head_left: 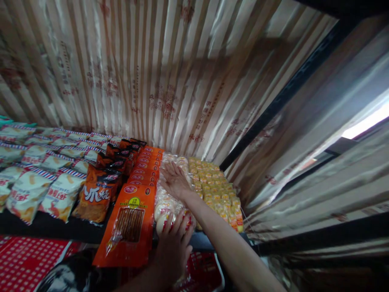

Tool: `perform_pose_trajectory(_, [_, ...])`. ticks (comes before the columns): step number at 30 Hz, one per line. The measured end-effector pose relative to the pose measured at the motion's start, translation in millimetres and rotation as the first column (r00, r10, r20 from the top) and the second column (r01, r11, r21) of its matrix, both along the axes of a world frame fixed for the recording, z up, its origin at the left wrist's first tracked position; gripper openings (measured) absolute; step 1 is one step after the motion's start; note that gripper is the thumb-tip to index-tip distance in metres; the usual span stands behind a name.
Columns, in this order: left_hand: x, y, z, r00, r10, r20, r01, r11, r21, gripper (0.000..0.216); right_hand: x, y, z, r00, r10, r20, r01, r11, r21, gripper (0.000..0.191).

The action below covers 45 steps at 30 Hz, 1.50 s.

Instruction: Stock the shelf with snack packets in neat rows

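My right hand point(175, 181) lies flat, fingers stretched out, on a row of clear packs point(179, 160) holding pale round pieces. At the front of that row, my left hand point(176, 239) rests its spread fingers on the nearest clear pack point(161, 215), which has red print. Just left of both hands stands a row of orange pouches point(133, 219) with a window showing brown sticks. To the right, beside my right forearm, are rows of small yellow packets point(212, 182). My left palm is turned away from view.
White snack bags point(60, 194) and orange-black bags point(94, 194) fill the shelf's left side. A dark post point(273, 105) slants up on the right. Striped printed sheeting point(152, 73) hangs behind. Below the shelf edge point(203, 242) are red baskets point(30, 259) and a black plastic bag point(67, 275).
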<state>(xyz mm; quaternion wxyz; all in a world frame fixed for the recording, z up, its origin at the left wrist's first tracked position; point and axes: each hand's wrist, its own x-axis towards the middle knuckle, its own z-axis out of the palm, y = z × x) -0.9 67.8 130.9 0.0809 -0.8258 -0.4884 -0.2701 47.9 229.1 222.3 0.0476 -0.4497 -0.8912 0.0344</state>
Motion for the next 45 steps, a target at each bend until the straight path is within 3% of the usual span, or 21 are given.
perform_pose_trajectory(5, [0,1,-3.8,1.000,0.002,0.000,-0.002,1.000,0.003,0.055,-7,16,-4.4,0.995,0.016,0.097,-0.009,0.998,-0.066,0.058])
perform_pose_trajectory(18, [0,3,-4.4,0.999,-0.039,0.022,0.041,0.997,-0.058,0.054,-6,16,-11.1,0.993,-0.057,0.103,0.068,0.992,-0.104,0.055])
perform_pose_trajectory(28, [2,3,-9.0,1.000,-0.025,-0.001,0.025,0.999,-0.042,0.056,-17,34,-3.6,0.995,-0.057,0.079,0.056,0.998,0.014,0.060])
perform_pose_trajectory(35, [0,6,-3.6,0.999,-0.031,-0.020,0.031,1.000,-0.003,0.052,-17,49,-11.5,0.979,-0.160,0.125,0.175,0.977,-0.124,0.068])
perform_pose_trajectory(45, [4,7,-8.0,0.999,-0.045,-0.002,0.045,0.999,0.002,0.052,-16,53,-21.3,0.981,-0.180,0.068,0.188,0.970,-0.151,0.069])
